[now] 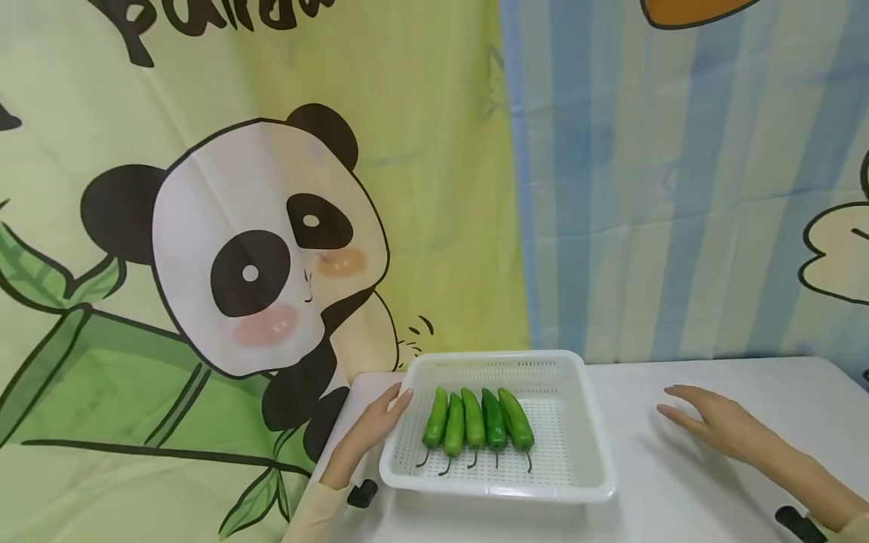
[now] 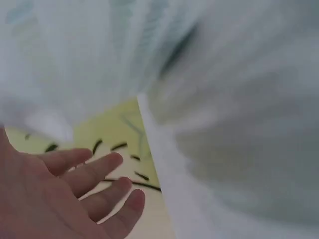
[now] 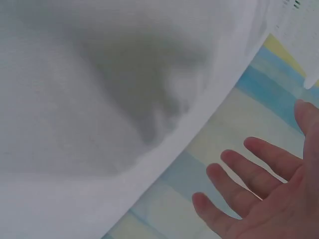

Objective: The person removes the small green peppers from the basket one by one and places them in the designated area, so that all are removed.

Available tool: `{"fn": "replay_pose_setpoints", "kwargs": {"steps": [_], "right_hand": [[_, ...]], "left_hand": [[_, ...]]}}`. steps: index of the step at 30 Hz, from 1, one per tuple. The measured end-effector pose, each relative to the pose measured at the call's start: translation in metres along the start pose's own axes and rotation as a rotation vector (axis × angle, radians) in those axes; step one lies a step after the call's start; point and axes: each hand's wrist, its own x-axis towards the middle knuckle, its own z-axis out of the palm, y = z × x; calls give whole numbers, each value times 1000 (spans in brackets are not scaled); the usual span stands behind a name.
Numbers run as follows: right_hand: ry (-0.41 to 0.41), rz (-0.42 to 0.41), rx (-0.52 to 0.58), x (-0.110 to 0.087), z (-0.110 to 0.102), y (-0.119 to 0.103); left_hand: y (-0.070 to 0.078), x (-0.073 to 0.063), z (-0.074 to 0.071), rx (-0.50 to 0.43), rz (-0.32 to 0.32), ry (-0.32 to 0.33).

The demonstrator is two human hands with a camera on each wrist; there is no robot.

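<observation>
A white plastic basket [image 1: 502,494] with perforated walls sits on the table, seen in the head view. Inside it, several green peppers [image 1: 474,418] lie side by side in a row, stems pointing toward me. My left hand [image 1: 373,422] is at the basket's left side, its fingertips overlapping the rim in the head view. The left wrist view shows that hand's fingers [image 2: 102,174] extended and spread, gripping nothing. Over the table to the right of the basket, my right hand [image 1: 723,422] is held apart from it, fingers loosely extended and holding nothing.
A white cloth covers the table [image 1: 652,483], and the right hand casts a shadow on it. Behind the table hangs a curtain [image 1: 441,188] with a panda print on its left part and blue stripes on the right. Each wrist wears a black strap device [image 1: 363,494].
</observation>
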Motion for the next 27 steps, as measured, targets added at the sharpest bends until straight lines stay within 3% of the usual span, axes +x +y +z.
{"fn": "replay_pose_setpoints", "kwargs": {"steps": [4,12,19,27], "right_hand": [[-13,16,28,4,-5,-12],[-33,6,107,16,-17,-36],[-102,17,239,26,-30,-57],[-194,35,316,35,-43,-78]], "left_hand": [[8,-4,10,-90,-14,-32],[11,-11,14,-72,-49,87],[17,-10,16,-83,-52,120],[18,-8,19,-109,-59,118]]}}
